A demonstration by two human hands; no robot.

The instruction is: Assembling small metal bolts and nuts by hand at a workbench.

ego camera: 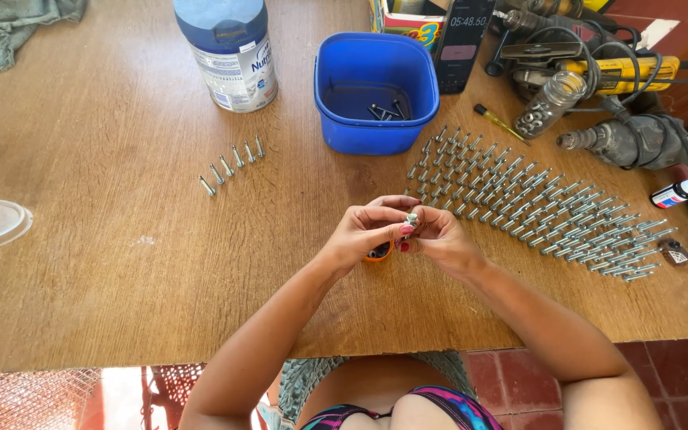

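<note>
Across the wooden bench (pixel 121 263), from the blue tub (pixel 376 91) at upper centre with a few screws in it, down to the broad rows of bolts (pixel 535 211) at right and the short row (pixel 231 163) at left, lies small steel hardware. At centre frame the left hand (pixel 364 235) and right hand (pixel 439 239) meet, fingertips pinched narrow on one small bolt (pixel 412 218). It looks light, stiff and hard, probably slick on the shank, so best gripped at head and threads.

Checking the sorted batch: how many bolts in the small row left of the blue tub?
6. The bolts lie in one slanted row on the wooden table, between the white can and the blue tub. None look hidden.
</note>
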